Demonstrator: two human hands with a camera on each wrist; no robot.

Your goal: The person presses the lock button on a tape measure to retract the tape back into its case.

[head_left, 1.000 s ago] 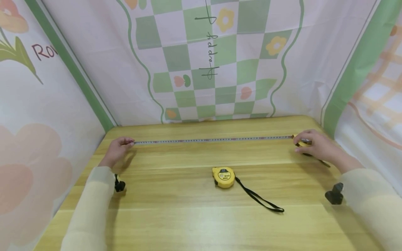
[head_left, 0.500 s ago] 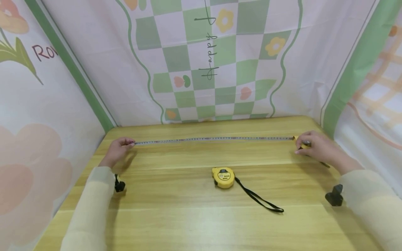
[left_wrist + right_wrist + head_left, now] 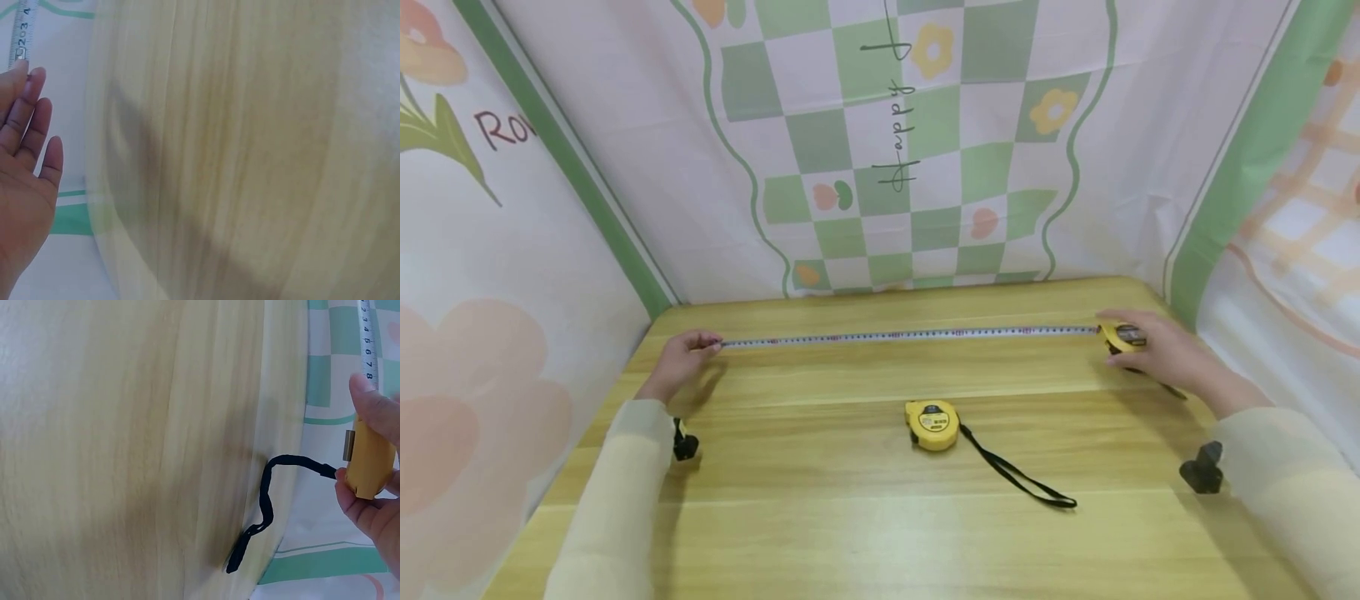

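Measuring tape (image 3: pixel 917 335) is stretched across a wooden table (image 3: pixel 820 533), its end (image 3: pixel 21 50) pinched by the left hand (image 3: pixel 682 358), yellow case (image 3: pixel 370 460) gripped by the right hand (image 3: pixel 1174 358), second tape measure (image 3: pixel 934 427) seen nearer the camera

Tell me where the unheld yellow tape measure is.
In the head view, the rounded yellow tape measure lies just right of centre on the pale wooden table, its flat black strap trailing right.

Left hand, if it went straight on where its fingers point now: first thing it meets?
Apart from the blade the left hand pinches, likely the yellow tape measure held by the right hand at the blade's other end; heights are hard to judge.
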